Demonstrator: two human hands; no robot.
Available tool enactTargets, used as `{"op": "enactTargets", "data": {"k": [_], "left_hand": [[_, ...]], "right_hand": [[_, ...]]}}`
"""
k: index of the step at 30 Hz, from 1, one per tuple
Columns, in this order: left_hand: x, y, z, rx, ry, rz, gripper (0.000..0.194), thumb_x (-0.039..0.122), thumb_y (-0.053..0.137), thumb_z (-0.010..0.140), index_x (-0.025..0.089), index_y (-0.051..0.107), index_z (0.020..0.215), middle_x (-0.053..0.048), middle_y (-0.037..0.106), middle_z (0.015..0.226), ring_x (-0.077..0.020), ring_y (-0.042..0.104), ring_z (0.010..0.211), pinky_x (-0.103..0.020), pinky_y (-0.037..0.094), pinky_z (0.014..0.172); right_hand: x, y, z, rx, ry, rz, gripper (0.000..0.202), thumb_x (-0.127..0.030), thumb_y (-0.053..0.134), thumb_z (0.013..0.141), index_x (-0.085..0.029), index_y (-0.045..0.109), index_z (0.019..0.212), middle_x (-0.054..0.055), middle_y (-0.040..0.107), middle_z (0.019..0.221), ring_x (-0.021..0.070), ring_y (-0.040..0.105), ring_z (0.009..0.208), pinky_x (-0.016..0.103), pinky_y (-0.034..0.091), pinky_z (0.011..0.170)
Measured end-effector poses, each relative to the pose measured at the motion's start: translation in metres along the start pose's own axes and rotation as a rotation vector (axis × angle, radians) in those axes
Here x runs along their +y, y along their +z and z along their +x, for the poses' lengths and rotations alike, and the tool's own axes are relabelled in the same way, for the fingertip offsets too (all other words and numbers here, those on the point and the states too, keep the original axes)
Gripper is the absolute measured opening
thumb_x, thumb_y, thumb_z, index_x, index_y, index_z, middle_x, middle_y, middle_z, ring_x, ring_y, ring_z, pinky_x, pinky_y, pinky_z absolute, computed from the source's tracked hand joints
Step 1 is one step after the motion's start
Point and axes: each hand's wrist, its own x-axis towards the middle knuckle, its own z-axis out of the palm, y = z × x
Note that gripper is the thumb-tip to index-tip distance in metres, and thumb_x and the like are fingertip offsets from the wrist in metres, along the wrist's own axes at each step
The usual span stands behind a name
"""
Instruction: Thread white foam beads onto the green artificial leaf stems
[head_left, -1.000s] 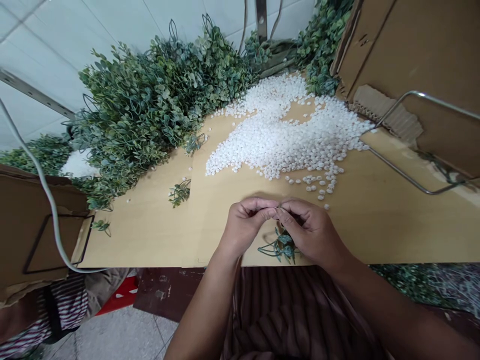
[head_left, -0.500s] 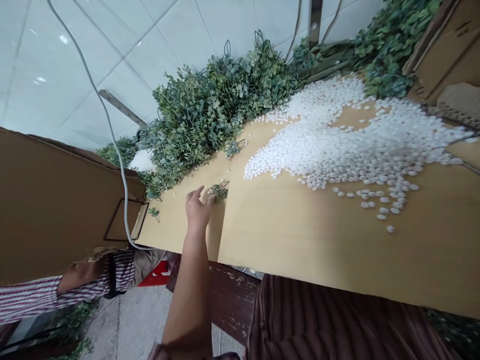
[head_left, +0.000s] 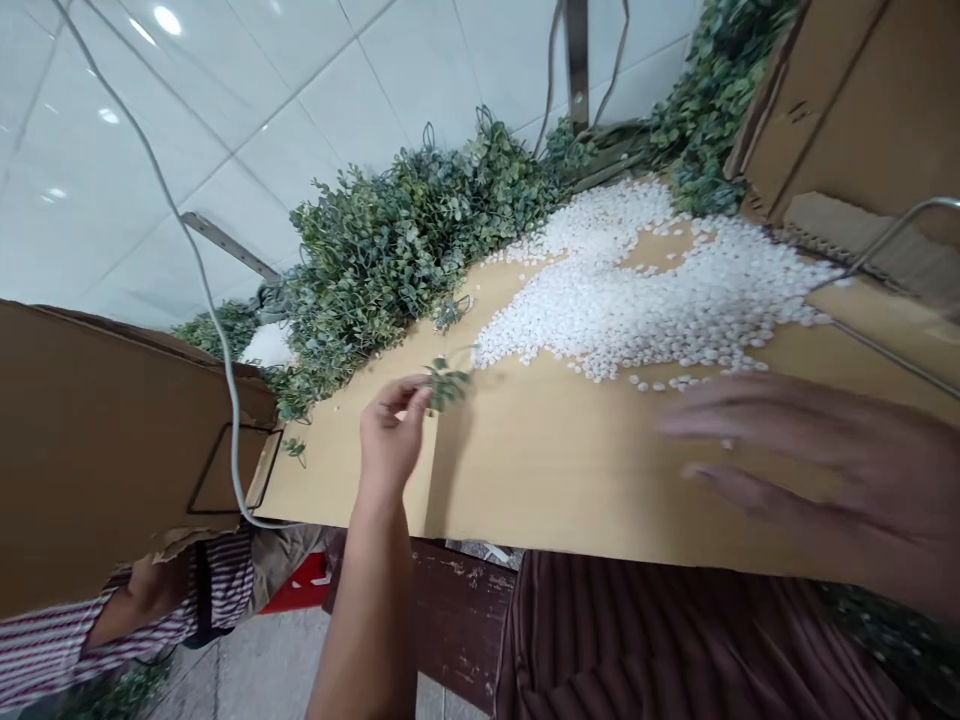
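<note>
My left hand point(head_left: 391, 432) pinches a small sprig of artificial green leaves point(head_left: 448, 384) between thumb and fingers, just above the table. My right hand point(head_left: 825, 480) is blurred by motion over the right side of the table, its fingers stretched out and the thumb apart; nothing shows in its grasp. Beyond it spreads a wide heap of small white plastic pieces point(head_left: 622, 300). A big pile of leafy sprigs point(head_left: 405, 240) lies behind my left hand. One loose sprig point(head_left: 450, 313) rests near the pile's edge, and another point(head_left: 295, 449) lies to the left.
Cardboard boxes stand at the left point(head_left: 112, 430) and the right point(head_left: 862, 120). A white cable point(head_left: 217, 320) hangs down past the left box. A metal rod point(head_left: 896, 355) lies at the right. At lower left, a person's striped sleeve point(head_left: 52, 635) shows behind the box.
My left hand has closed on the leaf sprig and lifted it from the table. My right hand has come into view from the right. The view has shifted slightly.
</note>
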Motion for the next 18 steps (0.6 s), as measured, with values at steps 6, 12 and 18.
{"op": "enactTargets", "data": {"k": [6,12,18], "left_hand": [[0.036,0.065,-0.041,-0.668,-0.104,-0.354,0.016,0.032,0.072,0.064,0.016,0.071,0.070,-0.003,0.067,0.066,-0.0131,0.059,0.062,-0.024,0.047,0.062],[0.032,0.084,-0.047,-0.625,-0.359,-0.594,0.026,0.037,0.073,0.063,0.019,0.071,0.082,0.000,0.066,0.064,-0.0093,0.056,0.059,-0.022,0.046,0.061],[0.023,0.081,-0.056,-0.604,-0.392,-0.630,0.031,0.040,0.070,0.067,0.021,0.069,0.092,-0.002,0.069,0.083,-0.0102,0.060,0.074,-0.022,0.046,0.070]], "right_hand": [[0.001,0.043,0.038,-0.286,0.055,-0.044,0.018,-0.020,0.051,0.079,-0.015,0.064,0.091,0.012,0.066,0.091,0.0241,0.058,0.088,0.039,0.045,0.078],[0.019,0.048,0.017,-0.282,0.416,0.155,0.018,-0.016,0.046,0.081,-0.016,0.063,0.088,0.007,0.067,0.085,0.0170,0.061,0.077,0.030,0.047,0.069],[0.028,0.055,0.007,-0.115,0.587,0.308,0.015,-0.020,0.048,0.080,-0.015,0.061,0.084,0.006,0.067,0.078,0.0151,0.062,0.070,0.028,0.049,0.065]]}}
